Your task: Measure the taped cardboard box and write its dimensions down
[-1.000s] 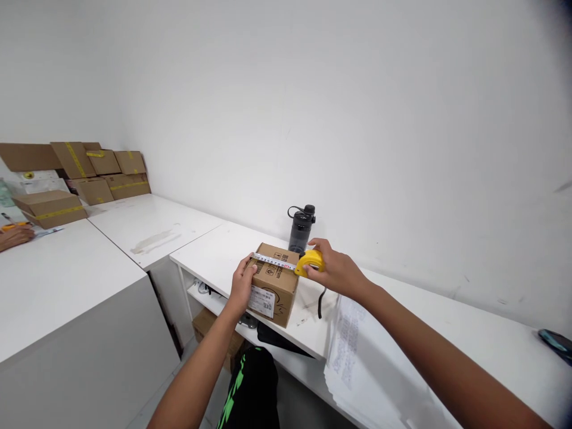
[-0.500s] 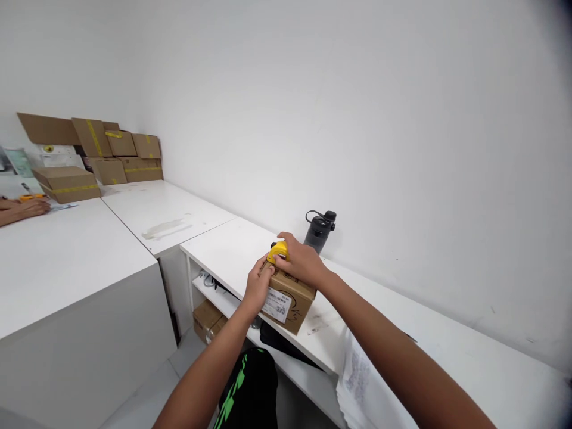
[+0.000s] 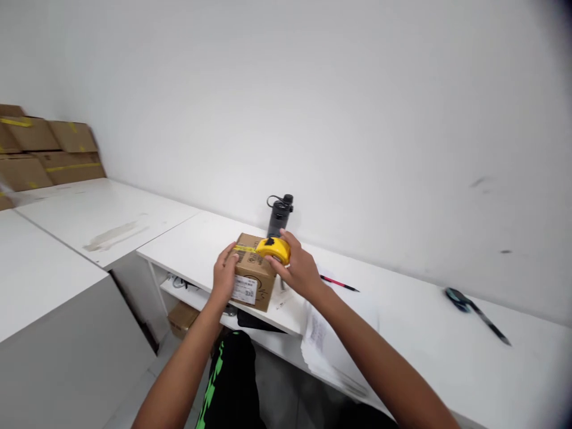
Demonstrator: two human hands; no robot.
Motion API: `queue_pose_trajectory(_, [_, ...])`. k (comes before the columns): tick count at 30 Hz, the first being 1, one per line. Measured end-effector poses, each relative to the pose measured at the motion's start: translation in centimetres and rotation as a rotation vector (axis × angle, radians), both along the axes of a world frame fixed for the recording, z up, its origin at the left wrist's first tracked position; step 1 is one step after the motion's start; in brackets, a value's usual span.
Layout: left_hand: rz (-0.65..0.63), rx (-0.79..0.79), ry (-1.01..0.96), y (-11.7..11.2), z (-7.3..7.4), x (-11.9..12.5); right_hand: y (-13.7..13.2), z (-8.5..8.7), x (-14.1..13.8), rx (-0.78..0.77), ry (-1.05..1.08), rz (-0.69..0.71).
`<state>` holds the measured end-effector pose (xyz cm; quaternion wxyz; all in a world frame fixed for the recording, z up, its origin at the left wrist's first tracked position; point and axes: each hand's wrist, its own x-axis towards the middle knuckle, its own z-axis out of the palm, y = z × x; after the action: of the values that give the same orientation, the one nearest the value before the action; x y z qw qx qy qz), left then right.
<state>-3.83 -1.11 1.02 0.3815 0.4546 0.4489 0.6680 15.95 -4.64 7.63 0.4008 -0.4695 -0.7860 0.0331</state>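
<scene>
A small brown cardboard box (image 3: 263, 285) with a white label stands on the white counter. My left hand (image 3: 224, 275) is closed at the box's left edge, its fingertips at the end of a yellow tape blade (image 3: 245, 249). The blade runs across the top of the box to a yellow tape measure (image 3: 277, 249). Around that case my right hand (image 3: 300, 267) is closed, holding it at the box's right edge. Just behind stands a dark water bottle (image 3: 279, 215), its lower part hidden by the tape measure and my hand.
White paper sheets (image 3: 330, 342) overhang the counter's front edge, with a red and black pencil (image 3: 339, 283) behind them. Scissors (image 3: 476, 313) lie farther right. Stacked cartons (image 3: 71, 164) stand at far left. Below the counter, a shelf (image 3: 263, 336) holds dark items.
My right hand has moved right with the tape measure, away from my left hand, and a length of blade now shows across the box. The view has turned right, bringing the scissors and pencil into sight.
</scene>
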Motion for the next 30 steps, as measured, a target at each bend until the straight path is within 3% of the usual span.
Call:
queue_pose_trajectory(2, [0.083, 0.033, 0.082, 0.0, 0.6, 0.0, -2.9, -2.6, 2.5, -0.037, 0.221, 0.005])
queue_pose_trajectory(4, [0.271, 0.140, 0.220, -1.3, 0.7, 0.5, -6.1, -5.6, 4.5, -0.089, 0.440, 0.015])
queue_pose_trajectory(5, [0.387, 0.237, 0.287, -2.5, 0.5, 1.1, -7.6, -7.1, 5.2, -0.141, 0.538, 0.026])
queue_pose_trajectory(7, [0.400, 0.388, 0.383, -5.9, -0.7, 2.9, -10.3, -9.6, 6.0, -0.201, 0.720, 0.039])
queue_pose_trajectory(9, [0.117, 0.373, 0.409, -9.5, -2.2, 5.6, -12.1, -11.2, 6.0, -0.201, 0.807, 0.043])
queue_pose_trajectory(11, [-0.353, 0.204, 0.372, -12.1, -3.3, 8.8, -12.7, -11.6, 6.2, -0.161, 0.775, 0.065])
queue_pose_trajectory(12, [-0.477, 0.095, 0.297, -12.6, -3.4, 10.5, -12.5, -11.4, 6.6, -0.144, 0.718, 0.091])
queue_pose_trajectory(13, [-0.496, -0.016, 0.230, -12.4, -3.2, 12.1, -12.0, -10.9, 7.3, -0.142, 0.645, 0.127])
queue_pose_trajectory(16, [-0.463, -0.190, 0.142, -8.4, -1.7, 16.3, -8.5, -9.1, 11.5, -0.190, 0.473, 0.138])
queue_pose_trajectory(18, [-0.558, -0.204, 0.122, -4.0, -0.8, 18.5, -4.9, -8.4, 15.4, -0.261, 0.441, -0.109])
queue_pose_trajectory(20, [-0.630, -0.194, 0.111, 0.3, -0.5, 20.2, -1.2, -8.7, 19.0, -0.352, 0.227, -0.436])
queue_pose_trajectory(22, [-0.663, -0.199, 0.124, 3.7, -1.1, 21.4, 1.7, -9.8, 21.4, -0.427, -0.007, -0.558])
queue_pose_trajectory(24, [-0.657, -0.219, 0.126, 6.1, -2.2, 22.2, 3.4, -11.5, 22.7, -0.443, -0.082, -0.566])
queue_pose_trajectory(27, [-0.635, -0.286, 0.103, 7.9, -4.3, 22.7, 3.8, -13.2, 23.4, -0.409, -0.034, -0.584])
queue_pose_trajectory(30, [-0.675, -0.309, 0.093, 8.3, -5.6, 22.6, 3.2, -13.3, 23.5, -0.370, 0.092, -0.627])
